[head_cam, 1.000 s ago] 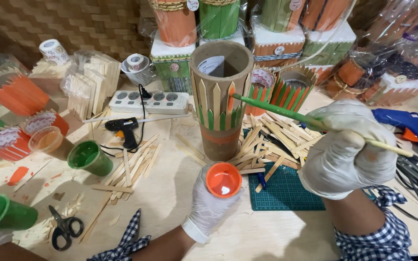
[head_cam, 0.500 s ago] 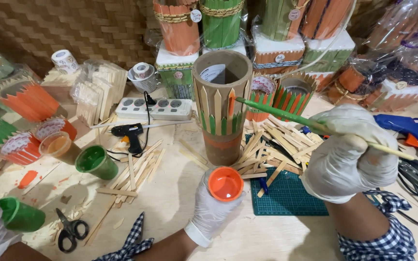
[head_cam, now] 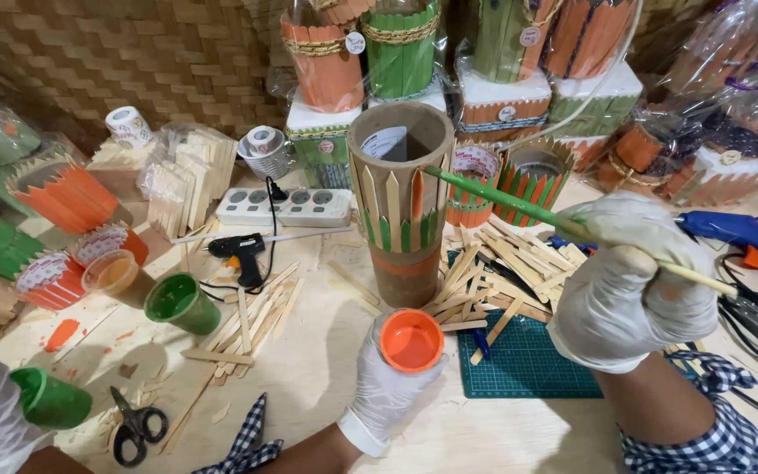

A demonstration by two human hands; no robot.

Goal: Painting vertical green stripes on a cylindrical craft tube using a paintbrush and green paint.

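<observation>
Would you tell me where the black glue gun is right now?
In the head view, the black glue gun lies left of centre on the table, just below the white power strip and above the green cup.

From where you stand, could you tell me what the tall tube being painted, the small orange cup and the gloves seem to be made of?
Tall tube: likely cardboard, matte brown, clad in flat wooden sticks, some painted green or orange.
Small orange cup, in the left hand: probably plastic, smooth and slightly glossy.
Gloves, as on the right hand: thin whitish latex or similar, wrinkled and semi-translucent.
</observation>
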